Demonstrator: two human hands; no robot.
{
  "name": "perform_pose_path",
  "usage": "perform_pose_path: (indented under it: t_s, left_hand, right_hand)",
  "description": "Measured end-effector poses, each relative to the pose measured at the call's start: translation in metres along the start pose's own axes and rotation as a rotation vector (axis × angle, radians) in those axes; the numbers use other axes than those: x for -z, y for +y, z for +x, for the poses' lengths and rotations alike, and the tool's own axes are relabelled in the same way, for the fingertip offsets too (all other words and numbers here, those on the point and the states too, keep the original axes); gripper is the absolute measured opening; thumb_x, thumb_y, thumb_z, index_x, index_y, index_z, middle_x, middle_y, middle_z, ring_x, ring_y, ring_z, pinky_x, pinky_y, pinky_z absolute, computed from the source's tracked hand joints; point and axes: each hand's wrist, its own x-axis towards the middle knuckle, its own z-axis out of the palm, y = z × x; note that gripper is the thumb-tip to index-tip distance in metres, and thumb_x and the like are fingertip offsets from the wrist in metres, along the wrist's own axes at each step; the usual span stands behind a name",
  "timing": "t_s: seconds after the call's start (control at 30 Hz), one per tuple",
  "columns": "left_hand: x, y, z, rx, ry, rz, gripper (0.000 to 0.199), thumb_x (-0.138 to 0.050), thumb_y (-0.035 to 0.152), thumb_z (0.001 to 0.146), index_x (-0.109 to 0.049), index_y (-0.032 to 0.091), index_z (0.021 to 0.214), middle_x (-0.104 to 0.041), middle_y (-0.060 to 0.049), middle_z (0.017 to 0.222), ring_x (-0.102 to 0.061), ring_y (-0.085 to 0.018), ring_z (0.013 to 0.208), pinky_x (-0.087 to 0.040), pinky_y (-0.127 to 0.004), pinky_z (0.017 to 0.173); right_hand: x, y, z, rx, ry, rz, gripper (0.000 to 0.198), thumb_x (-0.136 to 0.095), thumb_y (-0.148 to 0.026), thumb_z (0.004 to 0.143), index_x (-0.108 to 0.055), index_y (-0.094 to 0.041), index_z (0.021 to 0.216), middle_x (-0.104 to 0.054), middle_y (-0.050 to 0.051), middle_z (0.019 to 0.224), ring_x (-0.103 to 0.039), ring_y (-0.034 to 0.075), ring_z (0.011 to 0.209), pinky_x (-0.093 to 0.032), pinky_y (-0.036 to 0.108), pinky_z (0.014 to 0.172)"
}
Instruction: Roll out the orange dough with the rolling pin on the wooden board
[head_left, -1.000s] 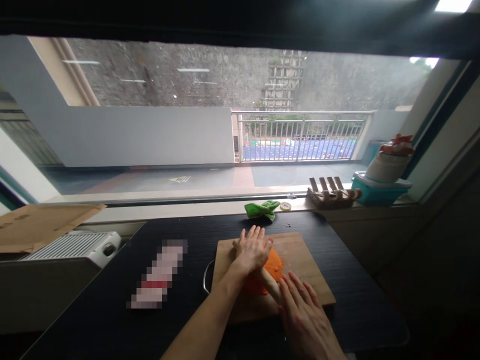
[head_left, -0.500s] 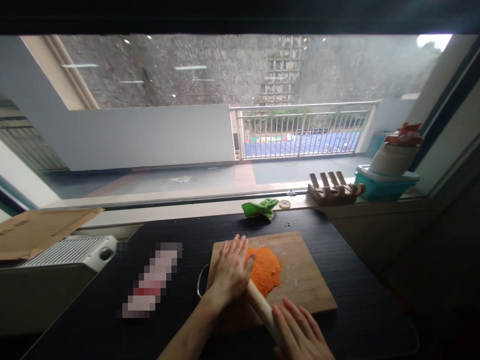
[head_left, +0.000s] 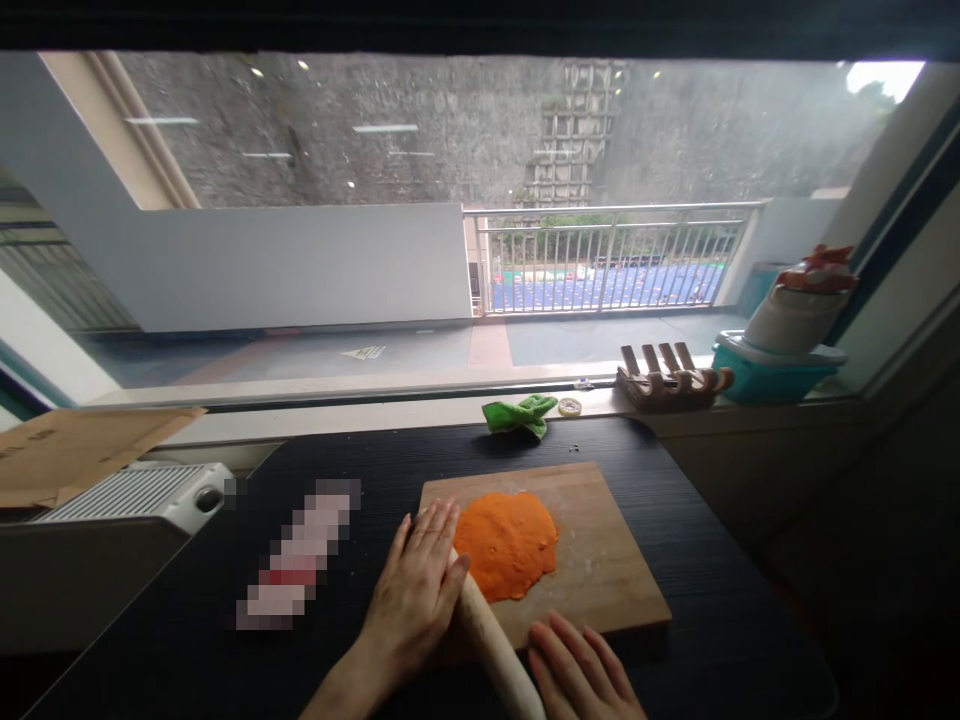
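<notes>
Apparently we're rolling: left hand (head_left: 420, 580) flat on the pin (head_left: 491, 640), right hand (head_left: 574, 675) (fingers parted) beside it; from the board's (head_left: 622, 580) left edge, the orange dough (head_left: 510, 545) wants even pressure.

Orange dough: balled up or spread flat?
Spread flat: the orange dough lies as a broad, uneven-edged sheet on the wooden board.

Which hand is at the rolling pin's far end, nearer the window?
The left hand, laid over the far end of the rolling pin, beside the orange sheet; the right hand is nearer the picture's bottom edge.

Bright hazy window (head_left: 420, 140), dim lower right
</notes>
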Motion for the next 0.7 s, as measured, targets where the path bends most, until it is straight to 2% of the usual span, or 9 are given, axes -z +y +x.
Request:
perform_pose_path:
  t_s: [0.07,0.13,0.2,0.27,0.37,0.47,0.57,0.63,0.7]
  left_hand:
    - [0.001,0.005,0.006,0.006,-0.026,0.006,0.055,-0.024,0.043,0.094,-0.035,0.016,0.14,-0.035,-0.008,0.147,-0.025,-0.023,0.138,-0.019,-0.049,0.113]
    - [0.001,0.021,0.032,0.021,-0.073,-0.008,0.055,-0.021,0.043,0.095,-0.039,0.014,0.138,-0.037,-0.008,0.145,-0.025,-0.023,0.138,-0.018,-0.049,0.113]
    - [-0.003,0.044,0.066,0.041,-0.09,-0.018,0.056,-0.019,0.043,0.095,-0.043,0.012,0.135,-0.041,-0.009,0.143,-0.028,-0.023,0.137,-0.016,-0.049,0.113]
    - [-0.007,0.065,0.097,0.044,-0.091,-0.029,0.056,-0.019,0.045,0.095,-0.045,0.012,0.133,-0.044,-0.011,0.141,-0.031,-0.024,0.135,-0.018,-0.051,0.112]
    - [-0.01,0.081,0.12,0.048,-0.084,-0.05,0.055,-0.024,0.046,0.094,-0.048,0.013,0.131,-0.046,-0.013,0.14,-0.033,-0.026,0.134,-0.021,-0.054,0.109]
    - [-0.007,0.072,0.106,0.061,-0.07,-0.059,0.056,-0.024,0.046,0.093,-0.048,0.011,0.13,-0.046,-0.013,0.139,-0.033,-0.026,0.134,-0.02,-0.053,0.11]
    - [-0.003,0.045,0.061,0.066,-0.044,-0.043,0.057,-0.023,0.045,0.094,-0.045,0.009,0.133,-0.044,-0.013,0.141,-0.031,-0.025,0.135,-0.019,-0.05,0.111]
    - [-0.005,0.025,0.024,0.045,0.039,0.011,0.056,-0.027,0.043,0.093,-0.043,0.009,0.135,-0.042,-0.012,0.142,-0.031,-0.026,0.135,-0.023,-0.05,0.11]
    - [-0.009,0.009,-0.008,0.028,0.168,0.089,0.054,-0.03,0.041,0.092,-0.041,0.011,0.136,-0.042,-0.011,0.142,-0.036,-0.026,0.133,-0.026,-0.05,0.108]
  right_hand:
    - [0.004,0.005,0.0,0.06,-0.069,0.026,0.031,-0.036,-0.014,0.09,-0.065,-0.023,0.097,-0.07,-0.004,0.101,-0.062,0.014,0.097,-0.039,0.027,0.094]
    - [0.011,0.016,0.003,0.095,-0.169,0.035,0.029,-0.041,-0.022,0.088,-0.062,-0.02,0.108,-0.068,0.0,0.107,-0.06,0.016,0.102,-0.04,0.026,0.093]
    - [0.019,0.028,0.006,0.01,-0.214,0.022,0.035,-0.045,-0.028,0.085,-0.058,-0.016,0.114,-0.067,0.005,0.11,-0.058,0.02,0.106,-0.042,0.03,0.093]
    - [0.023,0.035,0.008,-0.091,-0.267,0.0,0.039,-0.047,-0.026,0.082,-0.054,-0.014,0.119,-0.064,0.009,0.114,-0.055,0.023,0.111,-0.043,0.035,0.093]
    - [0.022,0.036,0.007,-0.155,-0.327,0.001,0.039,-0.048,-0.022,0.081,-0.051,-0.014,0.12,-0.062,0.01,0.118,-0.051,0.026,0.116,-0.043,0.04,0.093]
    - [0.018,0.029,0.005,-0.17,-0.309,0.041,0.037,-0.049,-0.024,0.081,-0.053,-0.017,0.117,-0.063,0.008,0.116,-0.052,0.025,0.115,-0.043,0.039,0.093]
    - [0.015,0.022,0.004,-0.145,-0.197,0.066,0.031,-0.048,-0.025,0.08,-0.057,-0.021,0.11,-0.067,0.003,0.107,-0.055,0.023,0.11,-0.041,0.036,0.093]
    - [0.017,0.024,0.005,-0.054,-0.171,0.061,0.029,-0.048,-0.02,0.078,-0.059,-0.024,0.105,-0.068,-0.001,0.105,-0.057,0.02,0.107,-0.04,0.033,0.093]
    - [0.021,0.03,0.007,0.025,-0.226,0.056,0.032,-0.049,-0.015,0.075,-0.06,-0.025,0.103,-0.067,-0.003,0.107,-0.057,0.018,0.107,-0.04,0.03,0.093]
